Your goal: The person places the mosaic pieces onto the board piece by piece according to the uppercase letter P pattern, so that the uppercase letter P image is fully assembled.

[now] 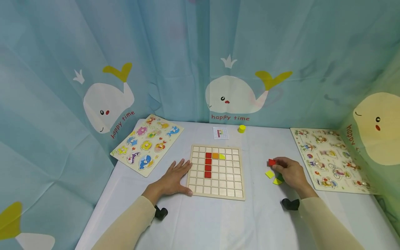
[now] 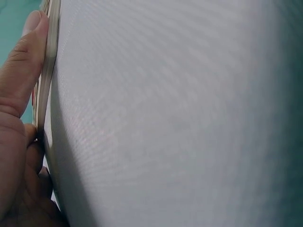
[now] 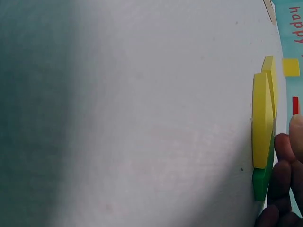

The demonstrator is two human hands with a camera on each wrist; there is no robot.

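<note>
Head view: R hand [image 1: 293, 172] pinches red tile [image 1: 272, 162], prob. light, stiff; best held by opp. edges, tho exact grip's unclear. L hand [image 1: 173, 178] spread, touching grid board [image 1: 230, 184].

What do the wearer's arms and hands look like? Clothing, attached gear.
Left sleeve and right sleeve: plain pale cream, long, no markings visible. Left hand and right hand: no gloves. Small rounded black device at left cuff, another black device at right cuff. No cables visible.
</note>
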